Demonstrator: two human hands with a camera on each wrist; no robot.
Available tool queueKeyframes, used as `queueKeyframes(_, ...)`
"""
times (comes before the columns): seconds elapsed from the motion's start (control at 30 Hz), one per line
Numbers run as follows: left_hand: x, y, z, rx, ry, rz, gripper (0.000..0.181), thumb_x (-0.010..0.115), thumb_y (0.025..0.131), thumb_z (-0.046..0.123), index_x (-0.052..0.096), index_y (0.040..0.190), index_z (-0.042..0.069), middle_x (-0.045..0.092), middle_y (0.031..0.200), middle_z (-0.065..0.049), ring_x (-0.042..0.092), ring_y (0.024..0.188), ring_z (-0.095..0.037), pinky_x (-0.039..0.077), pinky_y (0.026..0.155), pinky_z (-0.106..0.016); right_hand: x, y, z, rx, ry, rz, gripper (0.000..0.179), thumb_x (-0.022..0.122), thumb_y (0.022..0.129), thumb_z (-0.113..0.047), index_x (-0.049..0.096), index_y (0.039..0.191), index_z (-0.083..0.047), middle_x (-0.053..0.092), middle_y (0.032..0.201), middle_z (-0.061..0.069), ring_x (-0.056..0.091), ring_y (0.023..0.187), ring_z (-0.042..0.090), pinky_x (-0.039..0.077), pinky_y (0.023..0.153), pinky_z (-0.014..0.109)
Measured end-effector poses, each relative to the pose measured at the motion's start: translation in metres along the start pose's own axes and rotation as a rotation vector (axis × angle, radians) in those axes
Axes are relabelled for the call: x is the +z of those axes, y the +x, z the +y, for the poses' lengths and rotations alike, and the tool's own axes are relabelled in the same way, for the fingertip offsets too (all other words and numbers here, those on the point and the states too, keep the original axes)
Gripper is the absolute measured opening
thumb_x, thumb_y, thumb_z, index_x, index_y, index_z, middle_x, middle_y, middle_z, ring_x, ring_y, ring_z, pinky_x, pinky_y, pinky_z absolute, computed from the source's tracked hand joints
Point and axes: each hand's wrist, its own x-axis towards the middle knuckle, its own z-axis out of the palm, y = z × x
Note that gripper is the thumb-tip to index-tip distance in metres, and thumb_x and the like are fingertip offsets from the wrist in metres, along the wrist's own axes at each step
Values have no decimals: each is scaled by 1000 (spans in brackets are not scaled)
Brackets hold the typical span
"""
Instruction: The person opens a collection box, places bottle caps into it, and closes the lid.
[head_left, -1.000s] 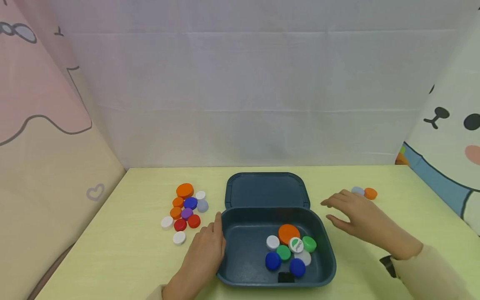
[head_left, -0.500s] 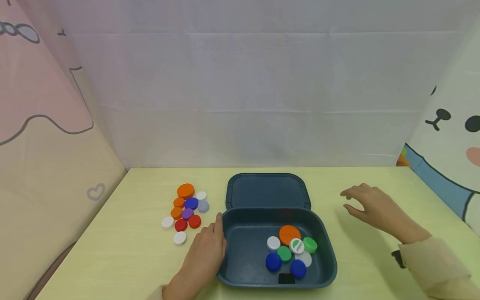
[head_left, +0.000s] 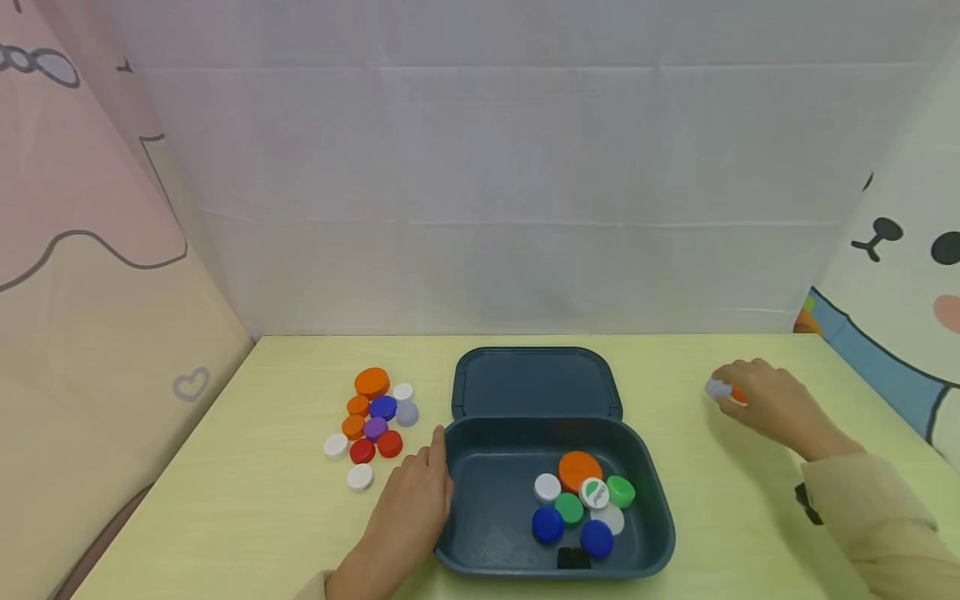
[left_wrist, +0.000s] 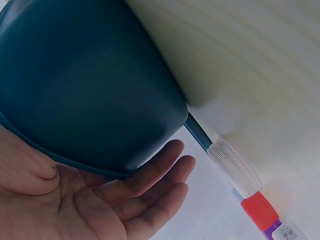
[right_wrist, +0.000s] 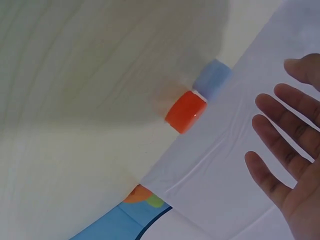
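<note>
My left hand (head_left: 416,493) rests against the left side of a dark blue plastic box (head_left: 468,560), its index finger lying along the rim. In the left wrist view the other fingers (left_wrist: 145,207) are loosely bent beside the box wall and hold nothing. Several bottle caps lie in the box, among them an orange cap (head_left: 579,472), a green cap (head_left: 569,508) and a blue cap (head_left: 547,525). My right hand (head_left: 776,407) hovers above a light blue cap (head_left: 717,389) and an orange-red cap (right_wrist: 186,112). Its fingers are spread in the right wrist view, with nothing between them.
Behind the box lies a dark blue lid (head_left: 537,382). Several loose caps sit left of the box, including a large orange cap (head_left: 372,383), a purple cap (head_left: 376,429) and a white cap (head_left: 360,477). A pale curtain (head_left: 525,167) hangs behind the table (head_left: 247,500).
My right hand has drawn back to the right, then dipped; the two caps to the right, hidden behind it half a second ago, partly show again. My left hand stays at the box.
</note>
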Motion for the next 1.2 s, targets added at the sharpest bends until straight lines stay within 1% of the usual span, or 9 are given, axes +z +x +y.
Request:
queueKeyframes(0.17, 0, 0, 0, -7, -6, -11, 58, 57, 88, 20, 34, 137, 0, 60, 105, -13, 55, 85, -22, 51, 83, -37, 4, 4, 9, 55, -12, -59, 31, 69, 74, -13, 63, 100, 3, 63, 93, 20, 56, 82, 37, 45, 65, 52)
queueKeyframes(0.33, 0, 1, 0, -7, -10, -9, 57, 57, 88, 20, 35, 137, 0, 61, 105, -12, 56, 85, -22, 51, 82, -37, 8, 7, 16, 70, -24, -89, 32, 68, 75, -14, 61, 101, 4, 62, 93, 21, 55, 80, 37, 45, 63, 52)
queueKeyframes(0.6, 0, 1, 0, -10, -14, -13, 58, 57, 88, 20, 34, 137, 0, 61, 105, -12, 56, 85, -22, 51, 82, -38, 14, 11, 21, 88, -21, -127, 34, 69, 75, -14, 60, 101, 6, 61, 95, 24, 55, 80, 38, 45, 64, 53)
queueKeyframes(0.83, 0, 2, 0, -14, -13, -19, 58, 57, 88, 20, 34, 137, 1, 61, 106, -12, 56, 85, -23, 51, 82, -38, 20, 14, 27, 96, -22, -156, 36, 69, 75, -16, 59, 101, 5, 60, 88, 20, 53, 76, 35, 44, 59, 49)
queueKeyframes(1.03, 0, 2, 1, -15, -10, -18, 58, 57, 88, 21, 34, 137, 1, 61, 106, -12, 56, 85, -23, 51, 82, -38, 24, 15, 32, 110, -16, -184, 33, 69, 76, -15, 60, 99, 6, 60, 85, 18, 52, 74, 33, 43, 58, 47)
queueKeyframes(1.2, 0, 2, 1, -17, -8, -21, 58, 57, 88, 21, 34, 137, 1, 60, 107, -13, 56, 86, -23, 51, 83, -38, 26, 15, 33, 107, -5, -172, 31, 69, 76, -16, 61, 98, 5, 60, 83, 16, 51, 72, 31, 42, 56, 44)
